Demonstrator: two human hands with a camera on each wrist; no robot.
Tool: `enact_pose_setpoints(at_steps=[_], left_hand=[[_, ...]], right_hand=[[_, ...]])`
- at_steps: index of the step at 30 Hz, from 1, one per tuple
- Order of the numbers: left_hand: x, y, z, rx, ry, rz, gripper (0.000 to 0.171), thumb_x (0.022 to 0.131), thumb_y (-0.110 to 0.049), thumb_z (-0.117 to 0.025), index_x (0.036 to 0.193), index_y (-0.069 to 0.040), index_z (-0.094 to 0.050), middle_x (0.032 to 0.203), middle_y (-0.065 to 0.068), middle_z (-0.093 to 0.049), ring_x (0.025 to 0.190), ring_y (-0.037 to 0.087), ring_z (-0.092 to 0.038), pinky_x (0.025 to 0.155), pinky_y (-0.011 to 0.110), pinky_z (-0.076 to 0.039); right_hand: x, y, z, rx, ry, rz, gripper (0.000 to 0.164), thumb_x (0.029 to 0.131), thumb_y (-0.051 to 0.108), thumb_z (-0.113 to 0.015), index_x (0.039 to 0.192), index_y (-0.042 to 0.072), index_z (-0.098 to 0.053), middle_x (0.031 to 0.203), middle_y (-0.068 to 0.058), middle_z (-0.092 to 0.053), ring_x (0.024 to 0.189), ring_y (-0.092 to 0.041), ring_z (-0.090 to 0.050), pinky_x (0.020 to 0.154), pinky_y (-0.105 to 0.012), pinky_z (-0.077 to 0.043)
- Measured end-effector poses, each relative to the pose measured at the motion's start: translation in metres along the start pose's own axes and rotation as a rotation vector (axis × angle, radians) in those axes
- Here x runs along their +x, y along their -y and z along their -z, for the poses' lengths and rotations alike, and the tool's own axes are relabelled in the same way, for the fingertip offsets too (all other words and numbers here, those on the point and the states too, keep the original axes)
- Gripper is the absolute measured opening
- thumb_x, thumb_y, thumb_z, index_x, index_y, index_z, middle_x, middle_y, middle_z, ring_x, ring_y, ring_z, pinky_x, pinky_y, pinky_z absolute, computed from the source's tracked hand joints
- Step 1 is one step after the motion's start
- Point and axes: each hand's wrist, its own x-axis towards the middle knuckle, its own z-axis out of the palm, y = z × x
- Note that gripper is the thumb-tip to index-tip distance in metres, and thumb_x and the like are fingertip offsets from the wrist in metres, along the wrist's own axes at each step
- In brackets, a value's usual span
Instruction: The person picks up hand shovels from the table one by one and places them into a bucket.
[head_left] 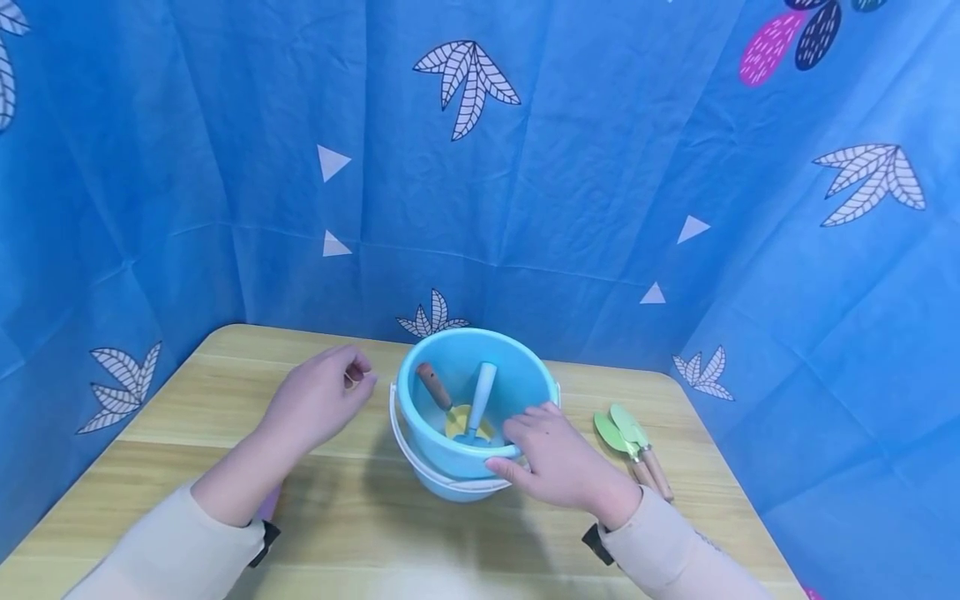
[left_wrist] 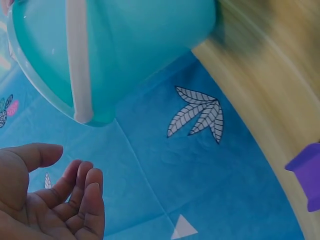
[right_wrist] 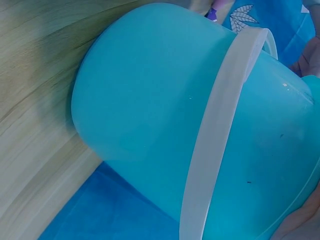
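Note:
A light-blue bucket (head_left: pixel 525 375) with a white handle (head_left: pixel 412 456) is over the middle of the table; whether its base touches is hard to tell. Inside lie a tool with a brown handle (head_left: pixel 435 386) and yellow blade, and a light-blue tool (head_left: pixel 482 396). My right hand (head_left: pixel 558 458) grips the near right rim, thumb outside and fingers over the edge. Left of the bucket, my left hand (head_left: pixel 318 396) is in the air, fingers loosely bent and holding nothing. The left wrist view shows that palm (left_wrist: pixel 40 205) apart from the bucket (left_wrist: pixel 150 35).
Two small green-bladed trowels (head_left: pixel 632 429) with wooden handles lie on the table (head_left: pixel 360 542) to the right. A purple object (left_wrist: pixel 307 175) sits at the left, mostly hidden by my left forearm in the head view. Blue patterned cloth (head_left: pixel 480 208) hangs behind and at both sides.

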Motion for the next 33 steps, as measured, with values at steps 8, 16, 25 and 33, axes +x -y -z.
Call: enact_pose_setpoints(at_steps=[8, 16, 25, 33], left_hand=[[-0.011, 0.024, -0.004, 0.05, 0.004, 0.039, 0.018, 0.095, -0.021, -0.063, 0.1, -0.004, -0.067, 0.097, 0.012, -0.068, 0.085, 0.029, -0.064, 0.075, 0.049, -0.053], [-0.023, 0.051, -0.011, 0.089, 0.01, 0.059, 0.018, 0.094, -0.021, -0.063, 0.097, -0.003, -0.067, 0.089, 0.009, -0.067, 0.077, 0.024, -0.062, 0.07, 0.047, -0.051], [-0.033, 0.072, -0.018, 0.101, 0.008, 0.078, 0.018, 0.093, -0.02, -0.065, 0.096, -0.003, -0.067, 0.086, 0.008, -0.066, 0.072, 0.024, -0.06, 0.065, 0.048, -0.05], [-0.039, 0.087, -0.025, 0.139, 0.072, 0.105, 0.022, 0.094, -0.021, -0.063, 0.099, 0.001, -0.066, 0.077, 0.005, -0.06, 0.063, 0.02, -0.052, 0.056, 0.039, -0.045]], right_hand=[[0.0, 0.0, 0.0, -0.002, 0.001, 0.001, 0.04, 0.1, 0.059, -0.046, 0.077, 0.027, -0.045, 0.066, 0.013, -0.036, 0.069, -0.006, -0.039, 0.076, -0.03, -0.033], [0.0, 0.0, 0.0, -0.013, -0.007, 0.011, 0.04, 0.1, 0.059, -0.046, 0.077, 0.026, -0.046, 0.066, 0.013, -0.037, 0.069, -0.006, -0.039, 0.077, -0.03, -0.033], [0.0, 0.001, 0.0, -0.009, -0.013, 0.013, 0.04, 0.1, 0.059, -0.047, 0.076, 0.026, -0.046, 0.066, 0.013, -0.036, 0.068, -0.006, -0.038, 0.077, -0.031, -0.033], [0.0, 0.002, -0.001, -0.002, -0.007, 0.004, 0.041, 0.1, 0.059, -0.047, 0.076, 0.026, -0.045, 0.065, 0.013, -0.036, 0.067, -0.006, -0.038, 0.078, -0.031, -0.033]])
